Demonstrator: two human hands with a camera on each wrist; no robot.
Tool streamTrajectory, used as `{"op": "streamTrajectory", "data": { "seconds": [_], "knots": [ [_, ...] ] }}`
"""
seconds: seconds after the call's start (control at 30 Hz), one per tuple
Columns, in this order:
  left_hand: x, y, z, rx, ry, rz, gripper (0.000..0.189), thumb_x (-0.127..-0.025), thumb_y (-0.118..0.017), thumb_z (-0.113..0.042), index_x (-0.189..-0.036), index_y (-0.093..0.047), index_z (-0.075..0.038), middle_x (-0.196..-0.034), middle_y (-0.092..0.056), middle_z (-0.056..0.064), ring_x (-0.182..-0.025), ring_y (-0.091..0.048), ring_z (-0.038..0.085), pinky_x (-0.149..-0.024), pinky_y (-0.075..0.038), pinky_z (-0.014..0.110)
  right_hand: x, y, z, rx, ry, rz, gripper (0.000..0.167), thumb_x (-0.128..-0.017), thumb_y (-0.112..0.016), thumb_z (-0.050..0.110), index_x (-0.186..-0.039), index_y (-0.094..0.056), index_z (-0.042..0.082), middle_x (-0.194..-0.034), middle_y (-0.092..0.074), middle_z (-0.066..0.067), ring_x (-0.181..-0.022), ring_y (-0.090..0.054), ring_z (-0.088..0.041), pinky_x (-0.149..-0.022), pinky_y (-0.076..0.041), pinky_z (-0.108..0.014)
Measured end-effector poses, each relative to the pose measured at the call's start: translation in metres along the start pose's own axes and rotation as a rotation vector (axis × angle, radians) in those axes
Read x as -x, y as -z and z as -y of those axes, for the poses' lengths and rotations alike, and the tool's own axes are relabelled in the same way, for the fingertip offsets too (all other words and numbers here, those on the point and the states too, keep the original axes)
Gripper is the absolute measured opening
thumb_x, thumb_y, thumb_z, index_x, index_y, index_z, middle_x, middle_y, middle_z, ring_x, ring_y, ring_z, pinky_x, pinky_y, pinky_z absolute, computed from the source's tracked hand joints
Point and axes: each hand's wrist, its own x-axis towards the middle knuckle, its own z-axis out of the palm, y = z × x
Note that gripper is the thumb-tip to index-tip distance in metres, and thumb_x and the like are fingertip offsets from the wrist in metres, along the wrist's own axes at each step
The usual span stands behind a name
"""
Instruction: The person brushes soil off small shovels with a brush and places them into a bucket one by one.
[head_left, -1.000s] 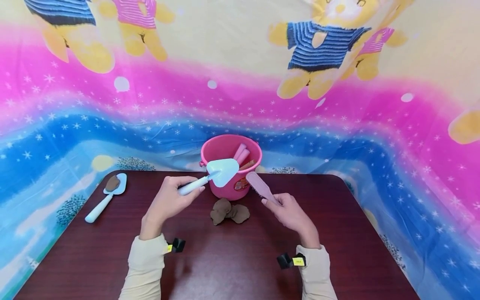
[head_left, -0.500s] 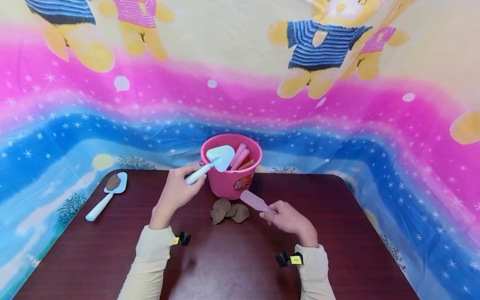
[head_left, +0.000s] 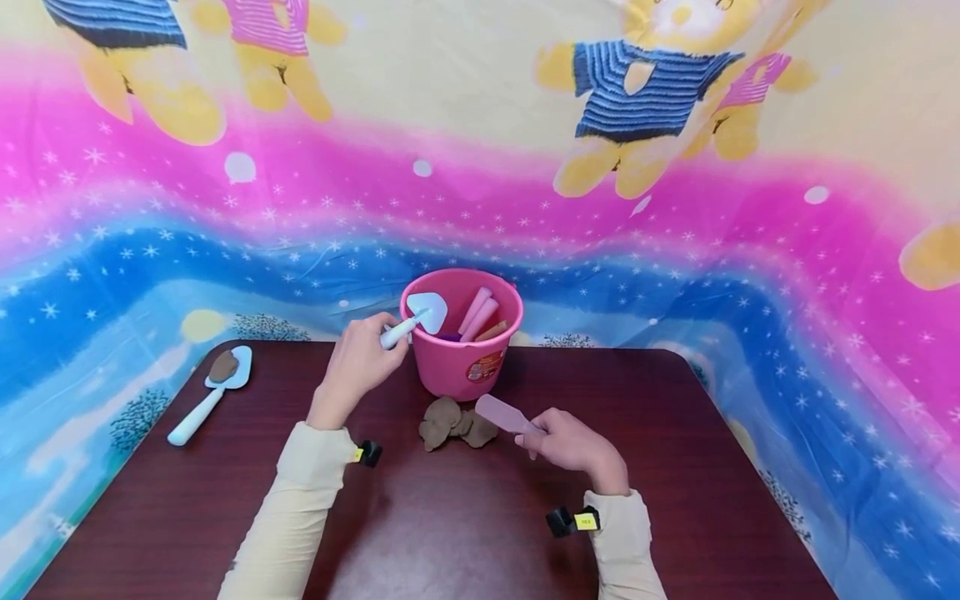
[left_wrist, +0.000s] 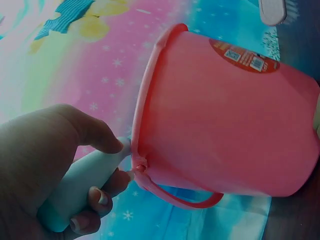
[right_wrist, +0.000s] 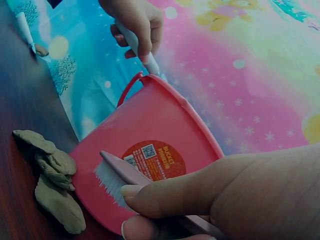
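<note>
My left hand [head_left: 362, 360] grips the pale handle of a small light-blue trowel [head_left: 427, 312], its blade dipping over the left rim into the pink bucket [head_left: 457, 364]. In the left wrist view the handle lies between thumb and fingers, and the bucket hides the blade. My right hand [head_left: 572, 442] pinches a pink brush [right_wrist: 131, 172] whose white bristles show in the right wrist view, in front of the bucket's label. Flattened brown clay pieces [head_left: 442, 419] lie on the table against the bucket's front, with the brush head close over their right side.
Pink handles [head_left: 480, 312] stick up inside the bucket. A second pale trowel [head_left: 197, 419] lies at the table's left edge, a brown clay lump [head_left: 223, 367] on its blade. A printed cloth [head_left: 480, 200] hangs behind the dark table [head_left: 465, 533].
My left hand has moved forward, taking the trowel blade from in front of the bucket to inside its rim. The brush in my right hand has come lower and left, towards the clay.
</note>
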Motion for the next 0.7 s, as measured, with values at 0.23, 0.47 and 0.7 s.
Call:
{"op": "streamTrajectory", "data": {
  "seconds": [0.23, 0.47, 0.7],
  "knots": [
    [-0.012, -0.001, 0.0, -0.046, -0.021, -0.024, 0.02, -0.088, -0.074, -0.018, -0.101, -0.069, -0.003, -0.076, -0.066, 0.01, -0.058, -0.056, 0.021, -0.056, -0.052, 0.036, -0.002, -0.003, 0.0, 0.017, 0.01, 0.009, 0.035, -0.097, -0.065, 0.026, -0.069, -0.07, 0.005, -0.053, -0.046, 0.005, -0.049, -0.036, -0.011, -0.046, -0.028, -0.027],
    [-0.028, -0.003, -0.005, -0.119, -0.014, -0.03, 0.023, -0.083, -0.08, -0.016, -0.098, -0.07, -0.001, -0.084, -0.069, 0.012, -0.072, -0.061, 0.026, -0.064, -0.055, 0.041, -0.002, -0.003, 0.0, -0.007, -0.018, 0.014, 0.035, -0.097, -0.065, 0.026, -0.071, -0.071, 0.003, -0.053, -0.047, 0.004, -0.048, -0.036, -0.012, -0.046, -0.028, -0.028],
    [-0.04, -0.007, -0.01, -0.134, 0.028, -0.082, 0.026, -0.082, -0.083, -0.018, -0.094, -0.069, 0.0, -0.086, -0.065, 0.014, -0.08, -0.06, 0.029, -0.07, -0.055, 0.045, -0.005, -0.005, 0.0, -0.004, -0.025, 0.019, 0.035, -0.097, -0.065, 0.027, -0.072, -0.071, 0.002, -0.053, -0.047, 0.004, -0.048, -0.036, -0.012, -0.046, -0.028, -0.027]
  ]
}}
